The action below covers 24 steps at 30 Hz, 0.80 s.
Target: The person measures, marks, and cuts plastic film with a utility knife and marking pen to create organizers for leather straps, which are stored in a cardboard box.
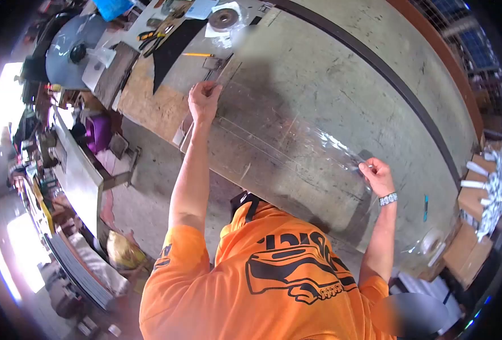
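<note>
A sheet of clear plastic film [324,141] stretches over the grey worktable [341,85], its glossy folds catching light near the right end. My left hand [204,101], fingers pinched, is at the film's left end beside a narrow flat strip [228,75]. At the other end, my right hand [379,175] pinches the film's edge between thumb and fingers, slightly above the tabletop. The film's near edge runs roughly along the front of the table and is hard to trace because it is transparent.
Beyond my left hand lie a yellow pencil [198,54], yellow-and-black pliers [150,39], black material [174,54] and a round disc [222,18]. A long dark strip [388,69] curves along the far side. A turquoise pen-like tool [426,208] and tape roll [431,243] lie right.
</note>
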{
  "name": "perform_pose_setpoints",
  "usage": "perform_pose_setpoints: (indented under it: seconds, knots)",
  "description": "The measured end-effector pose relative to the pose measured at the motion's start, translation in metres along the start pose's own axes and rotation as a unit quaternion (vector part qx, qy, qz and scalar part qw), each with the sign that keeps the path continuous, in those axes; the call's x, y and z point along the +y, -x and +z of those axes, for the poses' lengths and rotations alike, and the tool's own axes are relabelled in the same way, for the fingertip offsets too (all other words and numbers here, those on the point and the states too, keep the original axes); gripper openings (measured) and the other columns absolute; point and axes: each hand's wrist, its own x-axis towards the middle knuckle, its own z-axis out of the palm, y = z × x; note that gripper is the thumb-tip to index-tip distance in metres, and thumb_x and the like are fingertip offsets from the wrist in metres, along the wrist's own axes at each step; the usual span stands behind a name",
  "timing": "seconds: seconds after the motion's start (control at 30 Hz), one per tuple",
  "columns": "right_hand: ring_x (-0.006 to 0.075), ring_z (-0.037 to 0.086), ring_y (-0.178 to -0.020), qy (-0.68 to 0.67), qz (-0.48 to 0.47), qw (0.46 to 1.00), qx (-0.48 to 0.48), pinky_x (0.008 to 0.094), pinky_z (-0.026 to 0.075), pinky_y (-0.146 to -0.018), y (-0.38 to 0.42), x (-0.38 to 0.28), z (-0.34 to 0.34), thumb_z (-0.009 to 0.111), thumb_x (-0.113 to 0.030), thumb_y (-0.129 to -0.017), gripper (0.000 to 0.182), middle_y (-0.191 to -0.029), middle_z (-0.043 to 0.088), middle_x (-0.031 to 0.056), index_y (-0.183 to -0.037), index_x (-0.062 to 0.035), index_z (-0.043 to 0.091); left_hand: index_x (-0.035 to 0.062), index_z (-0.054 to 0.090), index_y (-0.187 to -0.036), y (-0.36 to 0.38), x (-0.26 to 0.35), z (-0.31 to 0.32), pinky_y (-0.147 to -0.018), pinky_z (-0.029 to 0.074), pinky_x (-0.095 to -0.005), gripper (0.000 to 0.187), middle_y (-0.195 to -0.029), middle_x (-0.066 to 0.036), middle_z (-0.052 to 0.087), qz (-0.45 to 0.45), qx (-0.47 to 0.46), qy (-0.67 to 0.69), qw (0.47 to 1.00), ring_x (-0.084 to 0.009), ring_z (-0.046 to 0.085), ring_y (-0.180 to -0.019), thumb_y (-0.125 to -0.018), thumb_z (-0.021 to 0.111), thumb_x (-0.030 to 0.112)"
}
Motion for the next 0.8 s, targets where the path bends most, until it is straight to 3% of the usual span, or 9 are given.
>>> perform_pose_setpoints:
  seconds: [0.1,0.23,0.37,0.47,0.8]
  knots:
    - [0.0024,0.046,-0.055,0.02,-0.027,0.999,0.004,0.0227,0.037,-0.051,-0.01,0.01,0.002,0.074,-0.028,-0.092,0.026,-0.064,0.054,-0.0067,-0.084,-0.0058,0.062,0.0016,0.073,-0.098,0.006,0.0,0.0,-0.074,0.053,-0.0297,0.029,-0.087,-0.007,0.07,0.02,0.03,-0.048,0.998,-0.0158,0.065,-0.077,-0.079,0.083,0.021]
    - [0.0031,0.05,-0.057,0.019,0.004,1.0,-0.007,0.0224,0.039,-0.052,-0.02,0.02,0.009,0.074,-0.024,-0.092,0.023,-0.066,0.057,-0.0057,-0.085,-0.0051,0.063,0.004,0.074,-0.096,0.004,0.007,0.002,-0.075,0.052,-0.0321,0.028,-0.086,-0.007,0.067,0.041,0.052,-0.096,0.993,-0.0184,0.063,-0.078,-0.077,0.083,0.022]
    - [0.0044,0.053,-0.058,0.012,0.014,1.0,0.003,0.0224,0.041,-0.053,-0.021,0.023,0.012,0.074,-0.021,-0.092,0.022,-0.067,0.059,-0.0039,-0.086,-0.0033,0.064,0.0078,0.071,-0.094,0.007,0.018,-0.001,-0.084,0.049,-0.0406,0.025,-0.09,-0.007,0.068,0.028,0.044,-0.089,0.995,-0.0278,0.062,-0.091,-0.077,0.082,0.023]
    - [0.0049,0.053,-0.058,0.018,0.026,0.999,0.008,0.0223,0.042,-0.053,-0.026,0.028,0.012,0.074,-0.019,-0.091,0.019,-0.068,0.06,-0.0036,-0.086,-0.0032,0.064,0.0064,0.072,-0.098,0.007,0.02,0.0,-0.076,0.049,-0.0339,0.028,-0.086,-0.006,0.065,0.052,0.062,-0.087,0.993,-0.0208,0.058,-0.082,-0.077,0.083,0.021]
    - [0.0028,0.052,-0.059,0.032,0.032,0.998,0.034,0.0216,0.04,-0.052,-0.031,0.038,0.012,0.076,-0.015,-0.09,0.017,-0.068,0.061,-0.005,-0.084,-0.0046,0.063,0.0056,0.071,-0.097,0.006,0.021,-0.003,-0.077,0.048,-0.0358,0.026,-0.084,-0.006,0.062,0.055,0.042,-0.098,0.993,-0.0236,0.058,-0.082,-0.077,0.082,0.02]
